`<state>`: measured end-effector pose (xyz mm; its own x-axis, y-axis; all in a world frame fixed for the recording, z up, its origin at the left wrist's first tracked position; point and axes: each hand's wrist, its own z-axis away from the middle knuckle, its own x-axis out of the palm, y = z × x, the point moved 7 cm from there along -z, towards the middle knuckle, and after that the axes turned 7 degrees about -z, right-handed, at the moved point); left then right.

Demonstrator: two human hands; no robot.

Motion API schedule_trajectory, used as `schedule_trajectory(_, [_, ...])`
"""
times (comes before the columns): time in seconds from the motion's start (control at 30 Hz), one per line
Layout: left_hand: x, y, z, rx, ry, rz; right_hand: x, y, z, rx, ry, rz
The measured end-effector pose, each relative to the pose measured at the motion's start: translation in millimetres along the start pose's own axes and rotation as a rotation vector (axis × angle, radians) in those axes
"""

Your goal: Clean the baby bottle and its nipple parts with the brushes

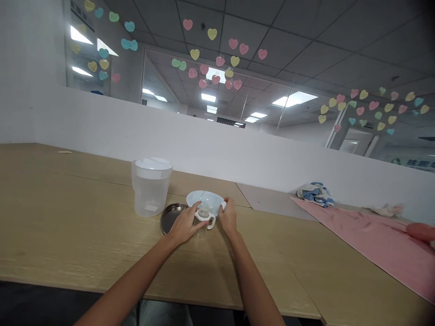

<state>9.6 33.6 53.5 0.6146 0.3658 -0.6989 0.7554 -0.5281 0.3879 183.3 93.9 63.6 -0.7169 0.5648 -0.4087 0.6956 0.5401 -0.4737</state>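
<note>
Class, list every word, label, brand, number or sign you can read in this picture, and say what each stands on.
Nothing here can be quoted with certainty.
Blue lettering on the far wall: too blurred to read.
Dark lettering on the glass at upper left: too small to read.
Pale label on the plastic jug: no legible text.
</note>
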Motion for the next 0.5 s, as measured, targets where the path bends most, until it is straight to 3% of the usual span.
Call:
schedule_trajectory(0.17, [-0.2,1,1,0.049,0.018,-0.017,8,3,0,-0.047,-0.093,-0.008])
schedule_trajectory(0.3, [-4.3,2,2,0.112,0.073,-0.045,15,4,5,-0.038,-0.169,0.129])
schedule_trajectory(0.4, [-23.5,-6,1,0.046,0.300,-0.117,17,8,8,0.021,-0.197,0.198])
schedule_trajectory(0.5, [-56.0,-32,11,-0.250,0.670,-0.213,16,9,10,0.037,-0.188,0.212])
